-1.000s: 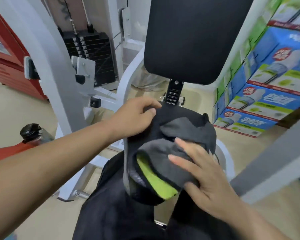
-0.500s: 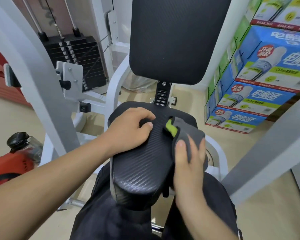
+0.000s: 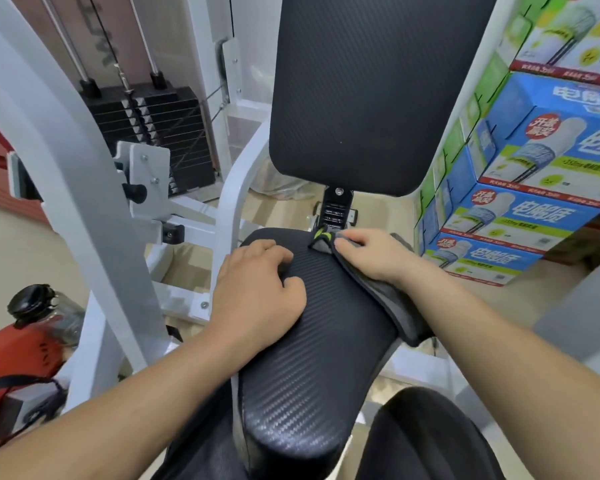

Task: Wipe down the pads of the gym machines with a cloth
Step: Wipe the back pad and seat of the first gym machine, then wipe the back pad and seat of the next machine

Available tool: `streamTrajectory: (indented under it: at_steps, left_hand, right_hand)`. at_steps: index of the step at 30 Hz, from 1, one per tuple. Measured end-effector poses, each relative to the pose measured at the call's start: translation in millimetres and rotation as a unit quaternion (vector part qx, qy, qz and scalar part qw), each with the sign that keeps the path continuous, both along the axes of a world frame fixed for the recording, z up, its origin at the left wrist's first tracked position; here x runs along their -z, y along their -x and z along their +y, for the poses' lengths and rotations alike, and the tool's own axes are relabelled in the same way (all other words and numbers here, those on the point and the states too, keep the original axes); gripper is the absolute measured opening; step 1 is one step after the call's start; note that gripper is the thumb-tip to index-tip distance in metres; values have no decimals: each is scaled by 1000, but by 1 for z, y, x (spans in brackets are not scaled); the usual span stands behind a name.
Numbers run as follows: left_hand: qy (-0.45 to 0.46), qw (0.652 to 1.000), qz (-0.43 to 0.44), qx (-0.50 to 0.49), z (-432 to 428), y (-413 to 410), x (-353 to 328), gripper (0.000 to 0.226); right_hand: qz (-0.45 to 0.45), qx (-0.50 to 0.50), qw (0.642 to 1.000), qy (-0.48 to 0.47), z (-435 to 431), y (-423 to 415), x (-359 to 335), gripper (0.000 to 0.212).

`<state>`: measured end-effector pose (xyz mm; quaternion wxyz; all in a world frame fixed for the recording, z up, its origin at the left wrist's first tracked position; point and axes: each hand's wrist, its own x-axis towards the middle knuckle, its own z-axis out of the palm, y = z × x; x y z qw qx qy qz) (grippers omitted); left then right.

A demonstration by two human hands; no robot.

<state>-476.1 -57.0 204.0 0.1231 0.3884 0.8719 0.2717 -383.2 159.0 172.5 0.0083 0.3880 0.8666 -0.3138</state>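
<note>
The black textured seat pad (image 3: 326,341) of a white gym machine lies in front of me, and its upright back pad (image 3: 354,98) rises behind it. My left hand (image 3: 257,292) rests on the seat's far left part with its fingers curled, holding nothing. My right hand (image 3: 374,254) presses a grey cloth (image 3: 392,299) with green trim onto the seat's far right corner, fingers bent over it. The cloth trails back along the seat's right edge under my wrist.
The white machine frame (image 3: 66,168) and a black weight stack (image 3: 153,133) stand to the left. Stacked blue and green cartons (image 3: 534,168) line the right. A black-capped bottle (image 3: 32,303) and a red bag (image 3: 14,358) sit lower left. My dark-trousered legs (image 3: 423,438) straddle the seat.
My right hand has slid the cloth from the seat's near middle to its far right corner. The left hand stayed on the seat's left side. The view has tilted up.
</note>
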Motion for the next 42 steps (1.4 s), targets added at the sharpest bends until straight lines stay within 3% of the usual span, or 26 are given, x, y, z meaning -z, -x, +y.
streamTrajectory:
  at_steps: [4,8,11,14,17,21,23,27,30,33,35,38,42]
  left_hand:
    - [-79,995,-43,-29,-1,3,4,40]
    - [-147,968,-149,-140,-4,7,-5,35]
    - [-84,949,-210,-222,-19,7,-25,40]
    - [27,961,-210,-177,-39,-4,-52,51]
    - [101,955,-243,-137,-60,-20,-91,60]
    - [92,936,-325,-102,-83,-55,-179,29]
    - [71,929,-353,-83,-89,-76,-230,22]
    - [9,910,-411,-46,-80,-106,-323,28]
    - [-2,880,-473,42,-66,-121,-390,22]
    - [1,892,-435,120,-53,-140,-426,38]
    - [20,896,-417,155,-41,-158,-440,36]
    - [14,865,-454,213,-22,-195,-458,25]
    - [-15,874,-370,315,8,-263,-490,18]
  right_hand:
    - [-59,-21,997,-46,-2,49,7,52]
    - [-82,-92,991,-59,-49,50,-19,36]
    - [-44,-121,991,28,-91,38,-48,40]
    - [-23,-127,985,117,-136,17,-77,42]
    - [-51,-94,958,267,-171,-15,-110,23]
    - [-79,-18,927,366,-200,-64,-194,23]
    - [-26,102,904,414,-202,-93,-246,23]
    - [121,313,795,505,-197,-131,-344,26]
    - [211,364,746,516,-190,-153,-405,30]
    - [292,399,712,499,-183,-185,-449,31]
    - [345,428,684,480,-180,-211,-469,35]
    - [395,440,667,452,-178,-258,-493,46]
    - [427,422,692,402,-182,-341,-515,40]
